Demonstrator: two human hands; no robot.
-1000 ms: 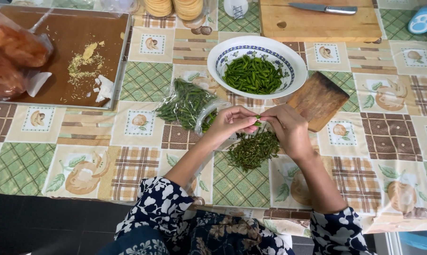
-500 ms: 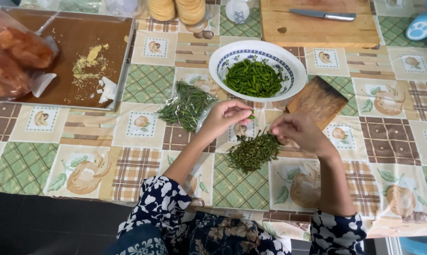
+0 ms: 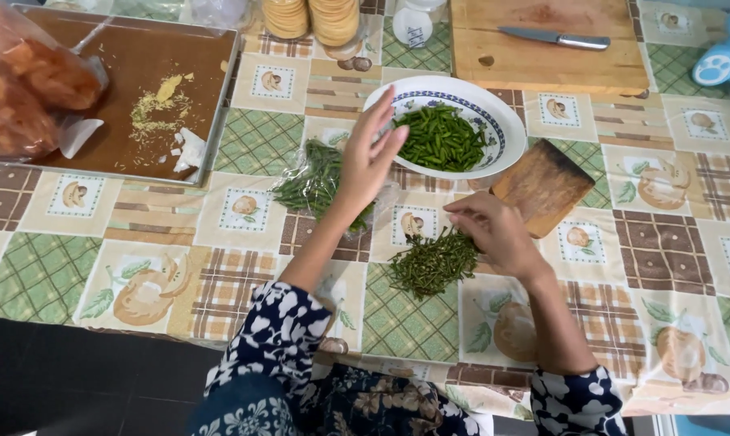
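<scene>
My left hand [image 3: 371,153] reaches out with fingers spread over the near left rim of a white bowl [image 3: 494,117] with a blue border, which holds a heap of green chillies [image 3: 441,137]. My right hand [image 3: 494,230] rests with curled fingertips at the right edge of a pile of green stems [image 3: 431,262] on the tablecloth; whether it pinches a stem is unclear. A clear bag of whole green chillies [image 3: 312,179] lies under my left forearm.
A small wooden board [image 3: 543,186] lies right of the stem pile. A metal tray [image 3: 143,60] with crumbs and a bag of orange food [image 3: 26,85] sits far left. At the back are a cutting board [image 3: 543,60] with a knife [image 3: 555,38] and stacked crackers [image 3: 312,18].
My left hand has left the stem pile and moved up to the bowl, its fingers opening. My right hand stayed by the stems.
</scene>
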